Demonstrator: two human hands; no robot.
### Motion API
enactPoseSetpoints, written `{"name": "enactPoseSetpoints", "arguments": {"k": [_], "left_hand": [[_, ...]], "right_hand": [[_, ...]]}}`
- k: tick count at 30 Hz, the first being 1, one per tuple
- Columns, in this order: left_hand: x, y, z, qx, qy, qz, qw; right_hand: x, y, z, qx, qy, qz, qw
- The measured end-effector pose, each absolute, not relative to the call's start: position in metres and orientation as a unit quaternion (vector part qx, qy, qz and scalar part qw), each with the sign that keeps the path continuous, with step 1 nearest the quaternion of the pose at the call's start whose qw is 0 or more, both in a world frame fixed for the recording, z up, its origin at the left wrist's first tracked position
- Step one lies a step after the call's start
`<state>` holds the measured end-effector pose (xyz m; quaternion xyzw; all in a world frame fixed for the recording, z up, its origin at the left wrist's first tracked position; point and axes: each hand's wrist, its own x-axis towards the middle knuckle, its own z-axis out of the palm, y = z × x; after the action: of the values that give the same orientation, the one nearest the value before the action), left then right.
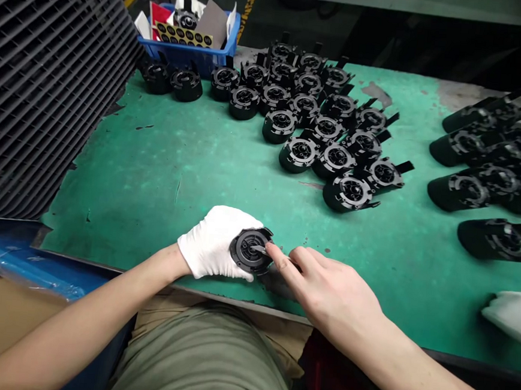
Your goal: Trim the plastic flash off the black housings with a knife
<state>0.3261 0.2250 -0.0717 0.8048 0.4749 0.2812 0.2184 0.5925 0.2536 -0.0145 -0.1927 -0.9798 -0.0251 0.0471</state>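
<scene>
My left hand (218, 243), in a white glove, is wrapped around a round black plastic housing (246, 257) with its ringed face turned up toward me. My bare right hand (326, 278) pinches a thin silver blade-like tool (260, 250); its handle is mostly hidden by the fingers. The tool's tip is over the middle of the housing's face, and I cannot tell whether it touches. Both hands are above the near edge of a green mat (154, 168).
Many similar black housings (300, 153) stand at the back middle, with more (459, 192) at the right. A blue bin (221, 57) holds stickers and scraps. Black ribbed panels (39, 81) rise at left. A white-gloved hand or loose glove (517, 314) shows at the right edge.
</scene>
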Motion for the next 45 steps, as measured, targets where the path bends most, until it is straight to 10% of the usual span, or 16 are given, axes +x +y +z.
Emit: {"name": "enactPoseSetpoints", "arguments": {"k": [45], "left_hand": [[0.327,0.226,-0.072,0.8,0.478,0.313,0.183]], "right_hand": [[0.601,0.286,-0.026,-0.165,-0.977,0.047,0.126]]}}
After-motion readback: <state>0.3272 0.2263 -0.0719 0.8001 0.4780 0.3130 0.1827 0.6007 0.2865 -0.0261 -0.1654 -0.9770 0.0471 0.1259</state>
